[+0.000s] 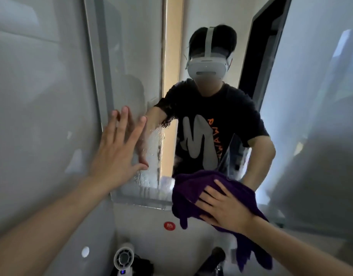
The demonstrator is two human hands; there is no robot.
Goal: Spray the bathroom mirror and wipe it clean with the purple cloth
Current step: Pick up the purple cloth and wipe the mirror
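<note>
The bathroom mirror (135, 56) fills the middle of the head view and reflects a person in a black shirt. Wet streaks and droplets cover its lower left part. My left hand (118, 152) lies flat against the mirror's left edge, fingers spread, holding nothing. My right hand (223, 208) presses the purple cloth (193, 188) against the mirror's bottom right corner, palm flat on it. Part of the cloth hangs down below my wrist. No spray bottle is in sight.
Grey glossy walls (38, 96) flank the mirror on both sides. Below the mirror a red round sticker (169, 226) sits on the white wall. A small white fan (124, 257) and a dark faucet (213, 259) stand at the bottom edge.
</note>
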